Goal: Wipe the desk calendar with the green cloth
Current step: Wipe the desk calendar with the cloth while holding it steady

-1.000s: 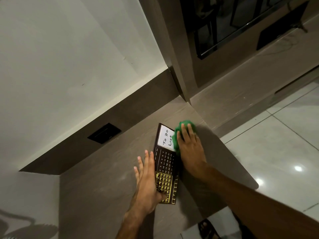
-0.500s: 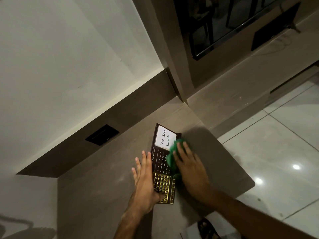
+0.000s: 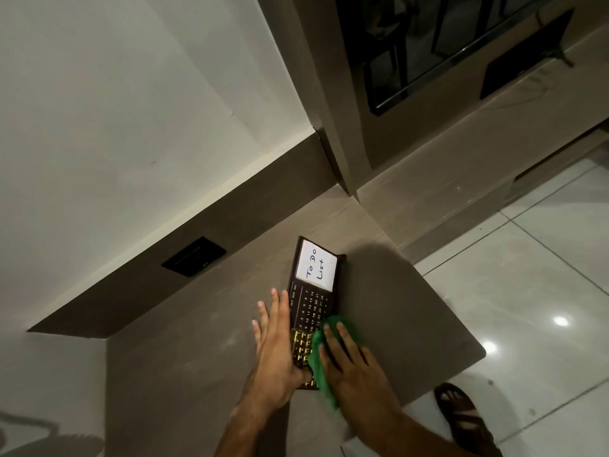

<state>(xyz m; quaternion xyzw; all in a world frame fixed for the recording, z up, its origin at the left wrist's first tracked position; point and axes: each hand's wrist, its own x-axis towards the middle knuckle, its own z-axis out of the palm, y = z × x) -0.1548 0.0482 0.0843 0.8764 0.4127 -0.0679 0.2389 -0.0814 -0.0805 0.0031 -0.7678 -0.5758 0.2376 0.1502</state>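
A dark desk calendar [image 3: 309,308] lies flat on the brown counter [image 3: 197,357], with a white "To Do List" card at its far end and a gold grid at its near end. My left hand [image 3: 276,351] lies flat along the calendar's left edge, thumb across the near end. My right hand [image 3: 352,361] presses a green cloth [image 3: 318,357] onto the calendar's near right part. The cloth covers part of the gold grid.
A black socket plate [image 3: 193,256] sits in the brown backsplash at the left. The counter ends close to the right of the calendar, with white floor tiles [image 3: 527,291] beyond. A sandalled foot [image 3: 461,413] stands on the floor at the lower right.
My right hand has slid the green cloth from the far end by the white card down along the calendar to its near end. My left hand has stayed in place.
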